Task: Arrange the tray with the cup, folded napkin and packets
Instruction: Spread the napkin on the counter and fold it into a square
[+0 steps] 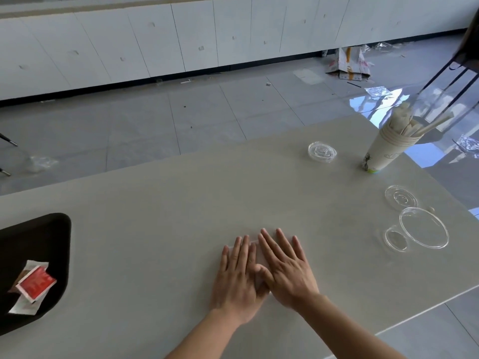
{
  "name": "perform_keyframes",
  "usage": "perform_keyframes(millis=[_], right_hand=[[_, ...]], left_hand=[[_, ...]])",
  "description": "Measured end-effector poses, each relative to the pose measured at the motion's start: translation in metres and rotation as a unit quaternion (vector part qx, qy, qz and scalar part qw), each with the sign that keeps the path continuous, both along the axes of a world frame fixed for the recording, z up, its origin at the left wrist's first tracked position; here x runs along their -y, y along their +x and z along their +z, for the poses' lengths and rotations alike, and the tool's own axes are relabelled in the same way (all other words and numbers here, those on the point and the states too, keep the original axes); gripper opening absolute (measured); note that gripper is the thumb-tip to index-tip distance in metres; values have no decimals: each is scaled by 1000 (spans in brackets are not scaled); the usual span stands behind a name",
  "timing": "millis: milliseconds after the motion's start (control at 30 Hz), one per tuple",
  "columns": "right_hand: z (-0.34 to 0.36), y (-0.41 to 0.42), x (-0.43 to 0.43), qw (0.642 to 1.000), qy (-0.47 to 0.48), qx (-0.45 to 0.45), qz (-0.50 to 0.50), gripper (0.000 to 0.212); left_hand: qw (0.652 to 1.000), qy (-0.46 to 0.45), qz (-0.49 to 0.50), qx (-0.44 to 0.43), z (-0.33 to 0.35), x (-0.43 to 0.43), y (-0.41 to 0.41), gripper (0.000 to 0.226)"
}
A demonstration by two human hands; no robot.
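Note:
My left hand [237, 274] and my right hand [285, 265] lie flat side by side with straight fingers on a pale napkin [253, 248] in the middle of the table, which they almost wholly cover. A black tray [55, 229] sits at the left edge, well away from both hands. On it lie a red packet [36, 282] and white packets [23, 305] beneath it. At the far right, a stack of paper cups [383, 154] holds wrapped straws.
A clear lid [322, 152] lies near the cup stack. Further clear lids [400, 197] and a clear plastic cup [422, 231] on its side rest at the right edge. The beige table [168, 216] ends close behind them. Dark chair legs [448, 81] stand beyond.

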State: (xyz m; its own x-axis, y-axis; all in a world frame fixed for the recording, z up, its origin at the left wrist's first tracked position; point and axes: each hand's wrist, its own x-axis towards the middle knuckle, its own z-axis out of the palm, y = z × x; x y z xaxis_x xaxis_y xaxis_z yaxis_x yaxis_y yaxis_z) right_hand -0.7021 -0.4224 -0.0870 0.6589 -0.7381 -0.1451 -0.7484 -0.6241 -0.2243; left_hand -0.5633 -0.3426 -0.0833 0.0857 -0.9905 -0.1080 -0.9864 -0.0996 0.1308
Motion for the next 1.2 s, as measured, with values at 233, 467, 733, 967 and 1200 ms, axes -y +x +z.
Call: perform_keyframes(millis=[233,467,733,967,1200], right_hand=[[-3,0,-1,999,-38,-7,-6,73],[-4,1,-1,999,-48,-10,-6,73],[-4,0,-2,999,-47,-18,-3,76],[-2,0,-2,998,-51,-23,2,75],[-4,1,-3,999,-30,-17,-7,75]], left_hand=[[1000,7,5,0,1,-13,14,92],[1000,17,6,22,-3,-27,23,94],[999,22,30,19,-6,-32,20,92],[999,-10,44,-6,2,-39,13,84],[999,17,33,23,-1,-40,10,90]])
